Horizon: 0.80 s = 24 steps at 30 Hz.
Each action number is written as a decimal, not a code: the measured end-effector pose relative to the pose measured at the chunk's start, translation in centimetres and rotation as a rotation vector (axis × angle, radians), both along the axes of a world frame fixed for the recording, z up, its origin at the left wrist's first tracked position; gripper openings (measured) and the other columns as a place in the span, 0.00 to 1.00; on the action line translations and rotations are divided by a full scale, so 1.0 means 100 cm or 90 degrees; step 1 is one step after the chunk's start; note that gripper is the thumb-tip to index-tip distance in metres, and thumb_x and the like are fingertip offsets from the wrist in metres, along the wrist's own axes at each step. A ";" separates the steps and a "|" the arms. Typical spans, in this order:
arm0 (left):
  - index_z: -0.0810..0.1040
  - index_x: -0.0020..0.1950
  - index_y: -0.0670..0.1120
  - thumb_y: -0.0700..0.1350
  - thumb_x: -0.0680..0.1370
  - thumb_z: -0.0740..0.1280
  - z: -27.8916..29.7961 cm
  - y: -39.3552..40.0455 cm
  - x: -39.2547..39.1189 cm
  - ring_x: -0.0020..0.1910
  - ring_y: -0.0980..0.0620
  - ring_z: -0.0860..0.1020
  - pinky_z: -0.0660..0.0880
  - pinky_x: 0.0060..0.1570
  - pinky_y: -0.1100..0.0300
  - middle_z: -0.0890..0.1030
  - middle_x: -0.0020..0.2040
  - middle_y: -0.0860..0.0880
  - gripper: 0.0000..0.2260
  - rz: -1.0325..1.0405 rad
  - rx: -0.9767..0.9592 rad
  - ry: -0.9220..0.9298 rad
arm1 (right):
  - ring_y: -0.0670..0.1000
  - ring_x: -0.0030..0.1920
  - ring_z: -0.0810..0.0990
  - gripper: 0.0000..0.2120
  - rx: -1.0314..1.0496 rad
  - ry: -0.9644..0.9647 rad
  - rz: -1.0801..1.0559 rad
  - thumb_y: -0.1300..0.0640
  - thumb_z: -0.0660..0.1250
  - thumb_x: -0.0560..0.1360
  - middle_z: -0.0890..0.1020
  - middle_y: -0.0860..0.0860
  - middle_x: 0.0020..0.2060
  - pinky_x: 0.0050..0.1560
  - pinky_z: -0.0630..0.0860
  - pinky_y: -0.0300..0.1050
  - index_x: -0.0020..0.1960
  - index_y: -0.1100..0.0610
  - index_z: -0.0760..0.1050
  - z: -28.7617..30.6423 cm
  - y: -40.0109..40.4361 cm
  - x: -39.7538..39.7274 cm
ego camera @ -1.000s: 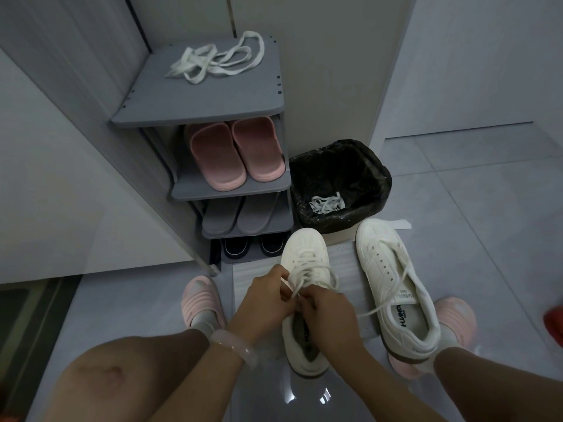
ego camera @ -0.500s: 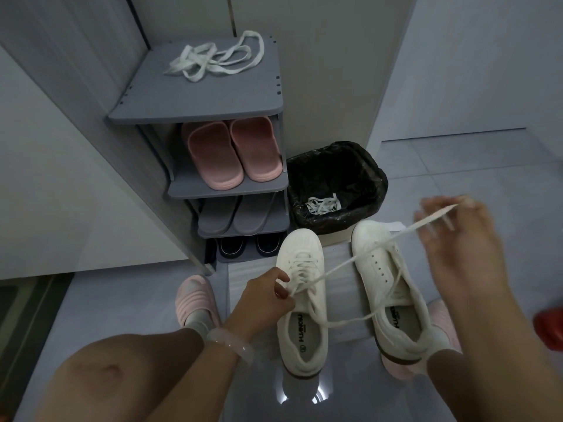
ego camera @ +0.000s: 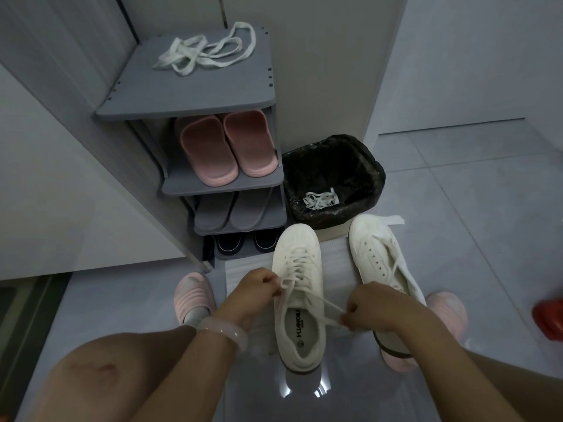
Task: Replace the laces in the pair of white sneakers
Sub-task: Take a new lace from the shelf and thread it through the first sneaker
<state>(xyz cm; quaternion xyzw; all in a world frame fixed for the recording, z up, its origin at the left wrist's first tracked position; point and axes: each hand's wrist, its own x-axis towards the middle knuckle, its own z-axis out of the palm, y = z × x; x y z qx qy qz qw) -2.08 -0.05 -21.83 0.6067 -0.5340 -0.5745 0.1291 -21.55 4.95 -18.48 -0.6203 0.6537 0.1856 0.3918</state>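
Head cam: L hand (ego camera: 254,289) at 7 o'clock of frame centre, fingers curled, pinching one end of the white lace (ego camera: 320,306) at the top eyelets of the left sneaker (ego camera: 297,278). R hand (ego camera: 374,309) at 5 o'clock, fingers curled, pinching the other lace end, pulled out to the side w/ the lace taut from the eyelets. That sneaker sits on the grey floor (ego camera: 472,223) btwn the knees, toe to 12, laced up most of its length. Second sneaker (ego camera: 374,254) just beside it at 3 o'clock, partly behind the R hand, lace loose across its eyelets. Black-lined bin (ego camera: 359,166) at 12 o'clock of the sneakers, w/ a bunch of old lace (ego camera: 320,199) inside. Shoe rack (ego camera: 189,95) at 11 o'clock; spare white lace (ego camera: 207,53) lies on its top shelf, pink slippers (ego camera: 228,147) on the shelf below. Clear bangle (ego camera: 222,328) on L wrist. Red object (ego camera: 548,318) at 3 o'clock edge, can't tell what.
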 end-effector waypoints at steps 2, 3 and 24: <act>0.73 0.40 0.47 0.41 0.79 0.61 -0.004 0.001 0.001 0.43 0.53 0.75 0.69 0.38 0.66 0.77 0.41 0.50 0.08 -0.021 0.022 -0.040 | 0.45 0.32 0.70 0.16 0.003 0.025 0.010 0.46 0.64 0.75 0.72 0.48 0.32 0.35 0.67 0.39 0.33 0.54 0.71 0.000 0.000 -0.004; 0.73 0.39 0.48 0.41 0.78 0.62 -0.005 0.001 0.001 0.42 0.54 0.75 0.68 0.36 0.68 0.76 0.40 0.51 0.08 -0.046 -0.012 -0.076 | 0.46 0.37 0.74 0.13 -0.028 0.028 -0.005 0.45 0.64 0.74 0.75 0.49 0.37 0.38 0.69 0.40 0.39 0.54 0.74 0.000 0.000 -0.003; 0.64 0.48 0.46 0.42 0.72 0.68 0.006 0.011 -0.001 0.36 0.58 0.72 0.67 0.32 0.67 0.74 0.40 0.52 0.13 -0.164 -0.183 -0.169 | 0.46 0.34 0.69 0.12 -0.249 -0.157 -0.048 0.54 0.63 0.74 0.69 0.47 0.35 0.34 0.64 0.40 0.34 0.54 0.64 -0.012 0.001 0.031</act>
